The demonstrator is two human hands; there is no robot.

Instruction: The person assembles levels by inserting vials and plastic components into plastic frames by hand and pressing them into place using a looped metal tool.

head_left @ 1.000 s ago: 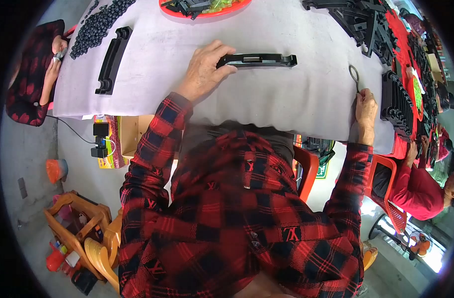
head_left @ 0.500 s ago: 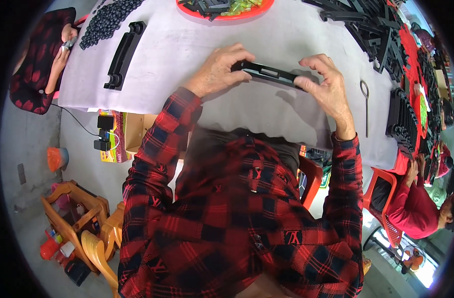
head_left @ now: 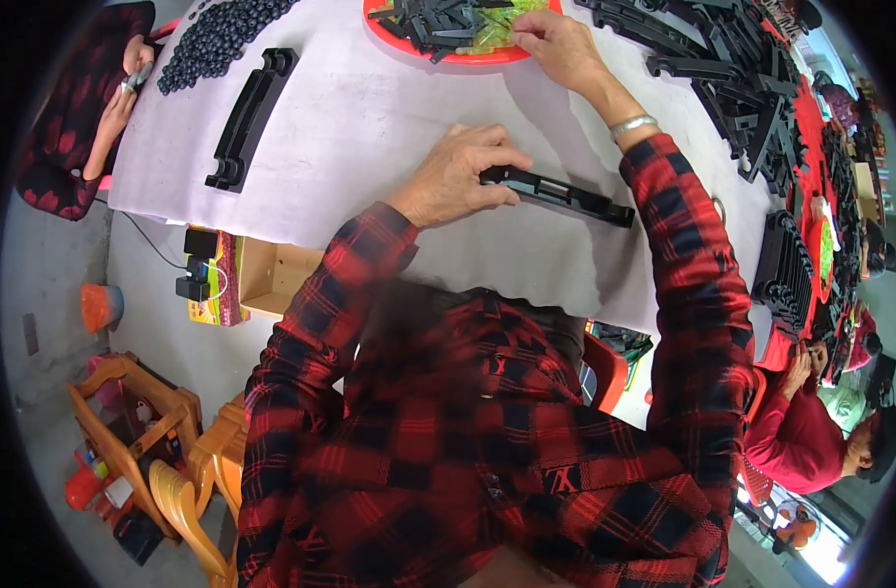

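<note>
My left hand (head_left: 456, 176) grips one end of a long black plastic bar (head_left: 577, 200) with a slot in its top face. The bar's other end points right, just above the grey-white cloth. My right hand (head_left: 568, 54) reaches to the far side, at the right rim of a red plate (head_left: 397, 43). Its thumb and forefinger are pinched together at the small yellow-green pieces (head_left: 492, 29); whatever is between the fingertips is too small to make out. Thin black plastic strips (head_left: 430, 24) fill the plate's left part.
Another black bar (head_left: 254, 120) lies at left, below many round black beads (head_left: 218, 44). Black plastic parts (head_left: 737, 83) are heaped at far right, with stacked black bars (head_left: 785, 269) nearer. A metal loop (head_left: 719, 208) shows beside my right sleeve. Other people sit at left and right.
My right hand has left the bar's right end and moved up and away to the red plate. The bar, still in my left hand, has come slightly nearer and to the right.
</note>
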